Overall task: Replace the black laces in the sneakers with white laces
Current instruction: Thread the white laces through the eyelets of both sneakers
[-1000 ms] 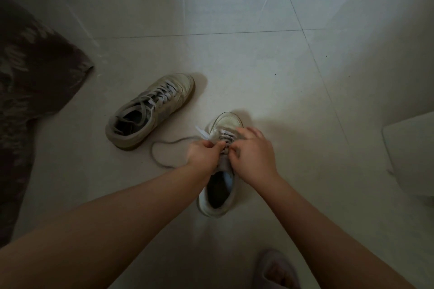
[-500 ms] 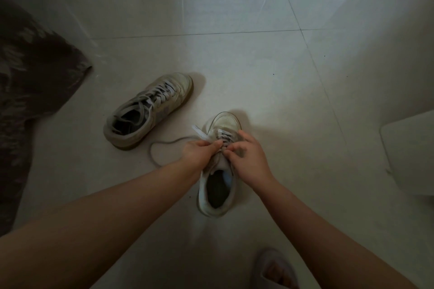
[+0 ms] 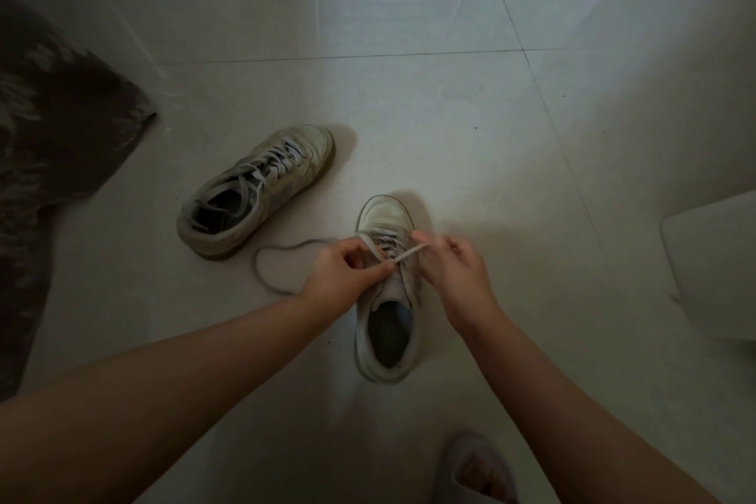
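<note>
Your left hand (image 3: 343, 272) and right hand (image 3: 454, 272) both pinch white lace (image 3: 409, 254), taut over shoe (image 3: 386, 299) at frame centre. Second shoe (image 3: 253, 192) upper left.

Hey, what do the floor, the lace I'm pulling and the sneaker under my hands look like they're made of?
Floor: probably glazed ceramic tile, glossy, given the thin grout lines and bright streak reflections. Lace: flat woven fabric, matte and pale; it shows as a limp ribbon between the left hand and right hand. Sneaker: likely leather or synthetic leather, off-white with a slight sheen on the toe; dim light leaves this open.
</note>
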